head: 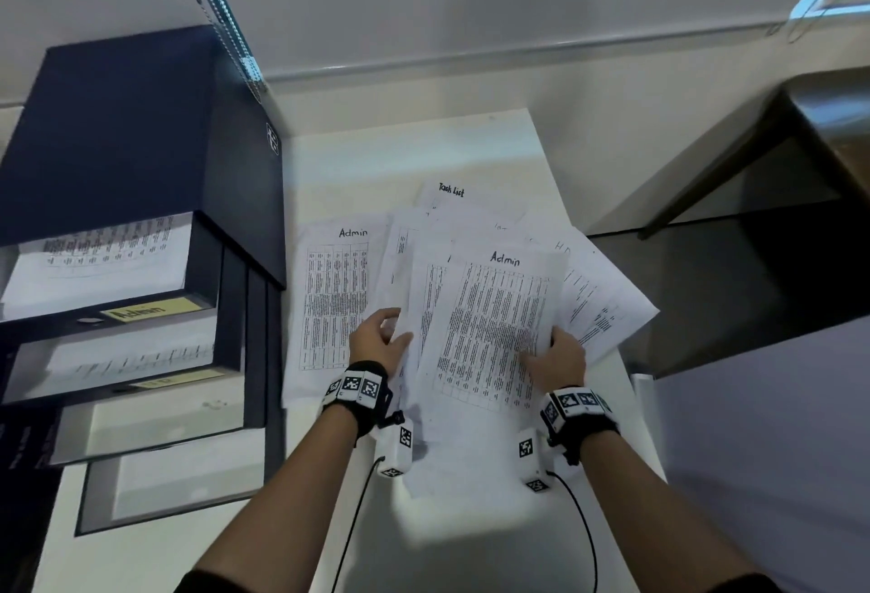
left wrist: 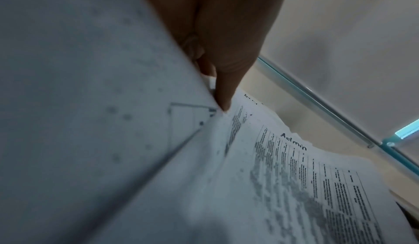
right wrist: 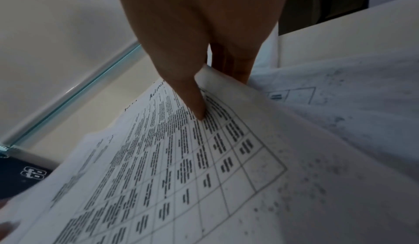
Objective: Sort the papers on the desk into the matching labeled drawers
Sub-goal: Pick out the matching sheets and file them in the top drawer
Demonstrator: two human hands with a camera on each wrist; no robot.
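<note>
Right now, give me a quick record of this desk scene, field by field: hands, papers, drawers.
left hand: pinches the left edge of the lifted sheets
right hand: holds the Admin sheet, thumb on top
second Admin sheet: flat on the desk
Task List sheet: partly covered, far side of pile
Admin drawer: open, paper inside
drawers below: open; labels unreadable

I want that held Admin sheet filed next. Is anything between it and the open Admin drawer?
Nothing visible blocks it. The Admin sheet, held by the left hand and right hand, has free space leftward to the open Admin drawer.
</note>
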